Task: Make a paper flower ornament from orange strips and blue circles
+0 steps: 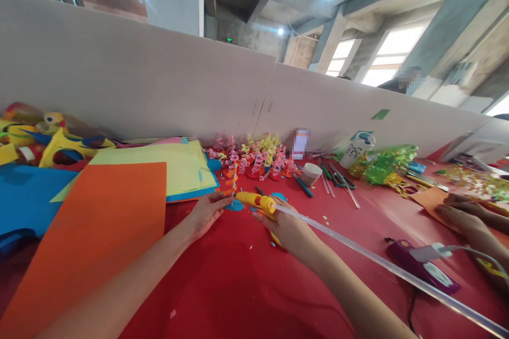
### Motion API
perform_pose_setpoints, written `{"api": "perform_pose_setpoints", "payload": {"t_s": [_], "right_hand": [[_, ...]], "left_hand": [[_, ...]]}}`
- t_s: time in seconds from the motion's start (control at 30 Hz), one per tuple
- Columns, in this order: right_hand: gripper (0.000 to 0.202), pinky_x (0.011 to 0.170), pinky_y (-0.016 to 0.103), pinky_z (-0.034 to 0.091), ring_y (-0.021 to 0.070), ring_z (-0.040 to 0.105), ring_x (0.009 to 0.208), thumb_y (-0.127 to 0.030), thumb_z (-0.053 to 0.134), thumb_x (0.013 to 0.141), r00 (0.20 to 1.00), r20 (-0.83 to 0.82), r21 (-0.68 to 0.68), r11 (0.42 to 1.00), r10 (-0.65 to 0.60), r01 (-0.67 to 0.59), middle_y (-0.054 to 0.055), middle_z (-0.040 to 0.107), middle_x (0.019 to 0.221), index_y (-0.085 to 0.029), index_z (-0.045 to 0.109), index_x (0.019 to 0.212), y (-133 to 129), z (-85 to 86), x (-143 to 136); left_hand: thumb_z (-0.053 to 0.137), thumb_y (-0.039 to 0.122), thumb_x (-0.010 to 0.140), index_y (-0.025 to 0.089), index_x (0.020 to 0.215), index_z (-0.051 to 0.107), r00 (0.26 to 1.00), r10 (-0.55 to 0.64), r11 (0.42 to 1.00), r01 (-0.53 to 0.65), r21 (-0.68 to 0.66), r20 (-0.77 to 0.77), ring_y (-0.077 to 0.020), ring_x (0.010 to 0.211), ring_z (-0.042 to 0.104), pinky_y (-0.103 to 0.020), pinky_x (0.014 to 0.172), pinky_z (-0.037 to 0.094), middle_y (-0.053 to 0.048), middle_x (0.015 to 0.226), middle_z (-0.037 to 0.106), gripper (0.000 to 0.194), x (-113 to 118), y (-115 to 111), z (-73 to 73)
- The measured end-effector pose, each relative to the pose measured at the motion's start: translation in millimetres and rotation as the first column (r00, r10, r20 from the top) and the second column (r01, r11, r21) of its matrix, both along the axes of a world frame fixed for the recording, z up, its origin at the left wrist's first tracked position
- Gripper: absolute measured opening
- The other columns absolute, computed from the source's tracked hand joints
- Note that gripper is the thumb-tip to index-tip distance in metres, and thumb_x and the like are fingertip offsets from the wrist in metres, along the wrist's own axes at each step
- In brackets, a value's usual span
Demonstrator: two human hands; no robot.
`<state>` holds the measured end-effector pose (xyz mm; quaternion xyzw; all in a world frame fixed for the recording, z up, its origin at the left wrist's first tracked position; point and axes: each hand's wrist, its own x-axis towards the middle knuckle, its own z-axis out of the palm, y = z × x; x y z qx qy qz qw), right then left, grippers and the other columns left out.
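My right hand [292, 230] grips a yellow hot glue gun [254, 200], its nozzle pointing left. A long clear glue stick [358, 251] runs from the gun's back end down to the lower right. My left hand [207, 216] is closed in a pinch at the nozzle tip, on a small craft piece with an upright orange strip [234, 174]. Just under those fingertips is a blue disc [235, 205]; whether it is joined to the strip I cannot tell. Beyond both hands stand several pink and yellow curled-strip pieces [258, 161] on round bases.
Orange [119, 217] and pale yellow sheets [183, 169] lie on the left. A white tub [310, 174], scissors [338, 177] and green tinsel [389, 164] lie toward the back. A purple power strip [421, 265] sits at right, near another person's hands [461, 217]. A white partition [159, 79] stands behind.
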<state>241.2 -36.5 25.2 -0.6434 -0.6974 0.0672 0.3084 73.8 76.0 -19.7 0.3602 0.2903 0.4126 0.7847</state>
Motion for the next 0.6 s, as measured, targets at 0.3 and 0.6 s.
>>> {"api": "perform_pose_setpoints", "payload": {"t_s": [0.3,0.6], "right_hand": [[0.024,0.060,0.027,0.043,0.0188,0.058,0.066,-0.036,0.045,0.086,0.999,0.037,-0.008,1.000,-0.029,0.029,0.007,0.062,0.076,-0.017,0.060,0.083,-3.1,5.3,-0.5],[0.042,0.041,0.022,0.027,0.0103,0.037,0.043,-0.053,0.043,0.077,0.946,-0.222,-0.237,0.954,-0.235,0.182,-0.003,0.041,0.047,-0.016,0.054,0.061,-15.3,20.9,45.8]], "left_hand": [[0.082,0.011,0.049,0.013,0.065,0.068,1.000,-0.007,1.000,0.007,0.011,-0.022,-0.0123,0.068,0.065,-0.023,0.072,0.047,-0.001,0.068,0.072,0.022,-0.1,0.8,-2.2],[0.083,0.016,0.046,0.014,0.067,0.070,0.999,0.004,0.999,-0.002,0.052,-0.035,-0.0112,0.068,0.063,-0.022,0.071,0.045,0.000,0.067,0.071,0.025,-1.6,0.3,-0.2]]}}
